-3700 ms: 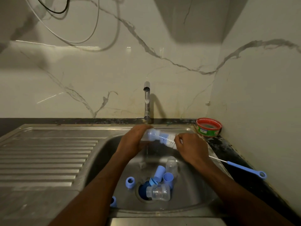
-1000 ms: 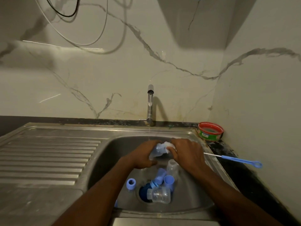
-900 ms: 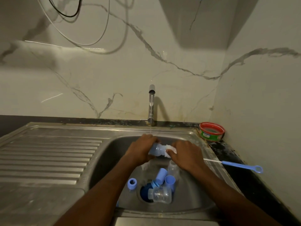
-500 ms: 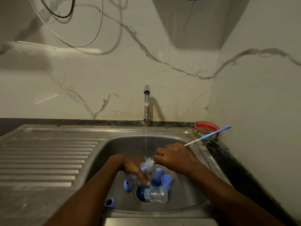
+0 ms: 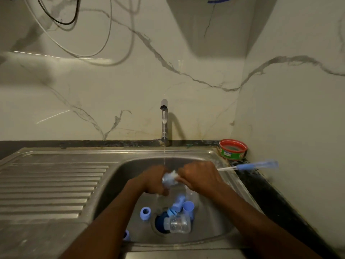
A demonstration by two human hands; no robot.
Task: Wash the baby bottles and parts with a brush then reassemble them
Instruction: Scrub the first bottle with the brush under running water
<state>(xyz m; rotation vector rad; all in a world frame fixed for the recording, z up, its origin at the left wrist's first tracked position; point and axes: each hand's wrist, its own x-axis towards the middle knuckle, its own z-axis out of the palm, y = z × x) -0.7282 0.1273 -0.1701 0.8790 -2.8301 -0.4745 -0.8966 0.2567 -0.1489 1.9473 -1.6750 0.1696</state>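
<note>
While left fingers (image 5: 158, 186) wrap the bottle (image 5: 169, 181), right fingers (image 5: 183, 175) pinch the brush (image 5: 248, 166).

Dim marble walls (image 5: 130, 86), steel sink (image 5: 56, 184)

Both forearms are showing bare to the frame's bottom edge; the left hand (image 5: 155, 181) and right hand (image 5: 200, 176) are wearing no gloves.

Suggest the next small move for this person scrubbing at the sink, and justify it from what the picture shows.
Probably keep working the brush in and out of the small bottle. The left hand grips the bottle under the tap's thin stream, and the right hand holds the brush wire with the bristles at the bottle's mouth. More parts wait in the sink.
</note>
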